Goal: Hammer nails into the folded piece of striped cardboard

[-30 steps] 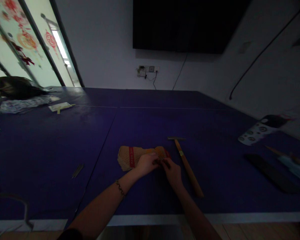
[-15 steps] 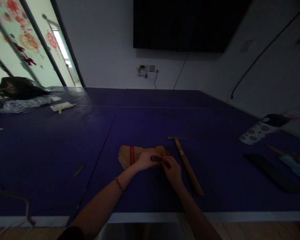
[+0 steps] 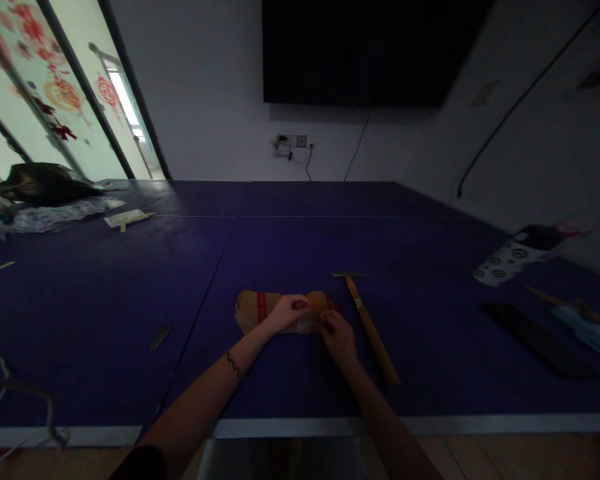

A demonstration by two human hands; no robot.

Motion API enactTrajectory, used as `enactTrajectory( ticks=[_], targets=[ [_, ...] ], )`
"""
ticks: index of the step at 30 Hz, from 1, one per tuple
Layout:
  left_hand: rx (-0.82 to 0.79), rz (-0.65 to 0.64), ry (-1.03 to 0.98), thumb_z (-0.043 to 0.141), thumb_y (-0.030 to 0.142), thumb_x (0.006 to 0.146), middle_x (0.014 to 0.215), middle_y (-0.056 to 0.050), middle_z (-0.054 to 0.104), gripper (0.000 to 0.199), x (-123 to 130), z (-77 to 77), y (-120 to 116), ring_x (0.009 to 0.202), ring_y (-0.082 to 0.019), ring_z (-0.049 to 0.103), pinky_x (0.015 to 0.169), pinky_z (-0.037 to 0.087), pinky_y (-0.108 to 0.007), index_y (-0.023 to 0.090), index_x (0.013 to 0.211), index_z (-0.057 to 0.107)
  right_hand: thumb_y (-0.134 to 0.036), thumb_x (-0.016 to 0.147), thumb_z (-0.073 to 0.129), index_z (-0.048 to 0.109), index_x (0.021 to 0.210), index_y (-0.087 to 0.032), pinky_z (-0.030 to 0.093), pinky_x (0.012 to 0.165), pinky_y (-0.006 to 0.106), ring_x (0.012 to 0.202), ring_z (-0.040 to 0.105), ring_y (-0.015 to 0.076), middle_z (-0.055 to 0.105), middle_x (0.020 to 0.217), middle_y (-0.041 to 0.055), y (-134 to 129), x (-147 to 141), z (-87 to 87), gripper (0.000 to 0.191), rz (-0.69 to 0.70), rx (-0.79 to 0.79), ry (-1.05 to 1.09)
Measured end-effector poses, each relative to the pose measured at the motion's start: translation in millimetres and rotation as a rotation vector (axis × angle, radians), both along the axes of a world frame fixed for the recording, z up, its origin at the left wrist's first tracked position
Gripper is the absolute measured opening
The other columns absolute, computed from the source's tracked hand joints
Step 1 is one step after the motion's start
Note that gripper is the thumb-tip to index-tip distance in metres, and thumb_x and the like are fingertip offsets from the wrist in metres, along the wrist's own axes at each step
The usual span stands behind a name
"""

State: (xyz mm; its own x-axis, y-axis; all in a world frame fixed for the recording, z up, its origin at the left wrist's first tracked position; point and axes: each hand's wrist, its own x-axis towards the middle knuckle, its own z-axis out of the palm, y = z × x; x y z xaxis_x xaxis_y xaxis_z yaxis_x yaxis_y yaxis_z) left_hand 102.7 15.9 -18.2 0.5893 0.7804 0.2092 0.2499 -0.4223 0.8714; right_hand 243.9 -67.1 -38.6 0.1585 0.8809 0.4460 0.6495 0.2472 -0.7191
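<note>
A tan bundle with red bands [image 3: 249, 311], partly wrapped in something clear, lies on the purple table [image 3: 280, 250] near its front edge. My left hand [image 3: 289, 313], with a bracelet at the wrist, rests over the bundle's middle, fingers curled together. Against its right part, my right hand [image 3: 337, 335] has its fingertips pinched at the clear wrapping. Whatever sits between the fingers of either hand is too small and dark to name. Just right of the right hand lies a hammer [image 3: 373, 330] with a wooden handle, its thin head pointing away.
Several thin metal pieces [image 3: 161, 338] lie left of the bundle. To the right are a dark flat strip [image 3: 537, 339], a light blue item [image 3: 587, 330] and a patterned pouch [image 3: 507, 260]. White cables [image 3: 3, 383] lie front left; a black bag [image 3: 45, 183] sits back left.
The dark brown piece that was between my hands no longer shows. My left hand has tilted up a little, and more of the clear wrapping is visible. The camera view has shifted slightly.
</note>
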Motion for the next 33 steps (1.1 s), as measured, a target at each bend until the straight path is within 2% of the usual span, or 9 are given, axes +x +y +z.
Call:
enactTrajectory(
  ticks=[2, 4, 8, 12, 18, 25, 28, 31, 33],
  targets=[
    [0.029, -0.049, 0.083, 0.070, 0.029, 0.063, 0.074, -0.001, 0.066, 0.018, 6, 4.0, -4, 0.071, -0.014, 0.059, 0.067, 0.045, -0.023, 0.016, 0.076, 0.068, -0.015, 0.070, 0.051, 0.056, 0.061, -0.021, 0.048, 0.067, 0.033, 0.073, 0.059, 0.0212, 0.060, 0.073, 0.0037, 0, 0, -0.8, 0.012, 0.002, -0.003, 0.003],
    [0.059, -0.070, 0.143, 0.075, 0.030, 0.057, 0.077, 0.000, 0.067, 0.023, 9, 6.9, -9, 0.076, -0.015, 0.059, 0.070, 0.044, -0.023, 0.019, 0.077, 0.069, -0.012, 0.068, 0.049, 0.057, 0.063, -0.021, 0.048, 0.067, 0.033, 0.074, 0.059, 0.0216, 0.060, 0.074, 0.0036, 0, 1, -1.4, 0.014, -0.003, -0.006, 0.006],
    [0.111, -0.018, 0.191, 0.067, 0.034, 0.068, 0.088, -0.002, 0.069, 0.025, 13, 5.4, -18, 0.084, -0.017, 0.060, 0.076, 0.044, -0.025, 0.021, 0.089, 0.069, -0.010, 0.067, 0.047, 0.062, 0.068, -0.021, 0.048, 0.067, 0.033, 0.074, 0.059, 0.0215, 0.060, 0.075, 0.0040, 0, 1, -1.8, 0.019, -0.014, -0.010, 0.009],
    [0.154, 0.045, 0.180, 0.063, 0.032, 0.074, 0.090, -0.003, 0.070, 0.018, 16, -1.7, -25, 0.087, -0.017, 0.061, 0.081, 0.043, -0.028, 0.021, 0.087, 0.070, -0.012, 0.066, 0.048, 0.062, 0.064, -0.021, 0.048, 0.068, 0.034, 0.073, 0.059, 0.0216, 0.059, 0.073, 0.0040, -1, 1, -1.1, 0.017, -0.033, -0.010, 0.011],
    [0.157, 0.023, 0.153, 0.066, 0.029, 0.073, 0.083, -0.001, 0.071, 0.011, 17, -5.8, -25, 0.082, -0.014, 0.063, 0.077, 0.045, -0.023, 0.020, 0.077, 0.072, -0.016, 0.065, 0.051, 0.057, 0.054, -0.020, 0.048, 0.064, 0.034, 0.068, 0.059, 0.0214, 0.060, 0.071, 0.0051, -3, 2, -1.1, 0.014, -0.070, -0.030, 0.031],
    [0.129, 0.017, 0.187, 0.065, 0.031, 0.073, 0.081, -0.001, 0.071, 0.014, 14, -4.7, -21, 0.074, -0.013, 0.063, 0.069, 0.045, -0.021, 0.020, 0.078, 0.072, -0.024, 0.066, 0.055, 0.059, 0.063, -0.020, 0.050, 0.066, 0.032, 0.072, 0.063, 0.0208, 0.066, 0.078, 0.0053, -3, 9, -3.2, 0.007, -0.105, -0.069, 0.091],
    [0.125, 0.029, 0.203, 0.065, 0.030, 0.073, 0.080, -0.001, 0.072, 0.014, 14, -4.5, -20, 0.073, -0.013, 0.063, 0.067, 0.044, -0.021, 0.020, 0.078, 0.072, -0.027, 0.071, 0.049, 0.057, 0.072, -0.019, 0.049, 0.070, 0.031, 0.079, 0.064, 0.0207, 0.067, 0.084, 0.0076, -5, 24, 3.7, 0.011, -0.173, -0.096, 0.093],
    [0.130, 0.042, 0.215, 0.065, 0.029, 0.072, 0.080, -0.001, 0.072, 0.013, 15, -5.2, -20, 0.075, -0.014, 0.063, 0.068, 0.044, -0.022, 0.020, 0.077, 0.072, -0.029, 0.076, 0.044, 0.055, 0.082, -0.017, 0.047, 0.075, 0.033, 0.086, 0.062, 0.0228, 0.065, 0.094, 0.0126, -12, 46, 16.0, 0.018, -0.311, -0.147, 0.048],
    [0.134, 0.040, 0.221, 0.065, 0.030, 0.072, 0.079, -0.001, 0.072, 0.013, 15, -6.1, -19, 0.076, -0.015, 0.063, 0.069, 0.044, -0.022, 0.020, 0.077, 0.073, -0.030, 0.073, 0.050, 0.055, 0.087, -0.015, 0.045, 0.078, 0.038, 0.088, 0.060, 0.0269, 0.063, 0.094, 0.0150, -19, 60, 23.0, 0.021, -0.385, -0.217, -0.017]
  ],
)
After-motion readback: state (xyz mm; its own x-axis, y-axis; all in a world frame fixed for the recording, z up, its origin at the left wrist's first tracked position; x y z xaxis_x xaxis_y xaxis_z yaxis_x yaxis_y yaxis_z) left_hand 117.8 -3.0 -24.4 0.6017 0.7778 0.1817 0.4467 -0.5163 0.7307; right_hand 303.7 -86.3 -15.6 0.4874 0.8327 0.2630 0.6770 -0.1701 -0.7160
